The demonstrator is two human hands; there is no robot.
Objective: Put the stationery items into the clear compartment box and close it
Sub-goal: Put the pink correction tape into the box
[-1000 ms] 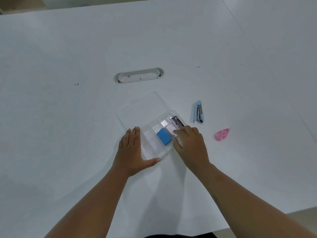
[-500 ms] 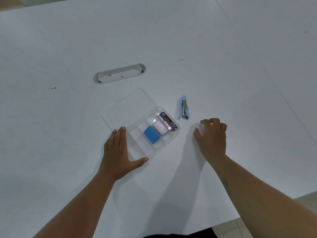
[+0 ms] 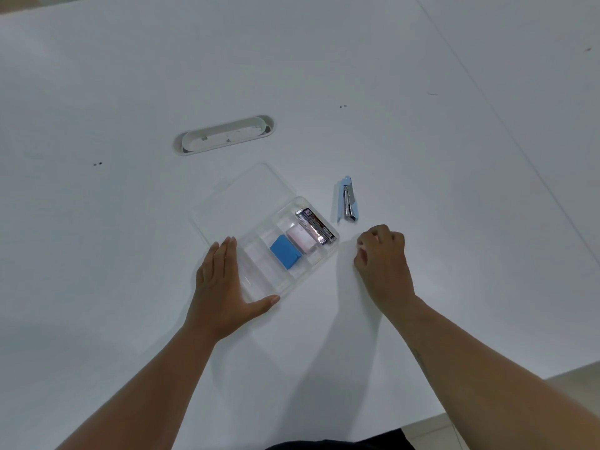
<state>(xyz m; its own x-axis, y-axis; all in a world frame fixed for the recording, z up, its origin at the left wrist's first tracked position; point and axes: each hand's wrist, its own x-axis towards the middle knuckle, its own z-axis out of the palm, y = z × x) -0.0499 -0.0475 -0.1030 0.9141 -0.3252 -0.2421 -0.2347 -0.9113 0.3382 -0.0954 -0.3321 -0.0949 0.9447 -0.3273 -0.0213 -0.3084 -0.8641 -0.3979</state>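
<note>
One white table (image 3: 422,141) is seen, with an oval cable port (image 3: 224,134) set into it. The clear compartment box (image 3: 285,251) lies open, its lid (image 3: 240,196) folded flat behind. The left hand (image 3: 224,287) is pressed flat against the box's near-left corner, fingers spread. The right hand (image 3: 383,258) is curled closed just right of the box — what it holds cannot be told. A blue stapler (image 3: 348,203) lies beyond it. Inside the box are seen a blue eraser (image 3: 285,254), a pale pink block (image 3: 301,242) and a pencil-lead case (image 3: 315,226) — side by side.
</note>
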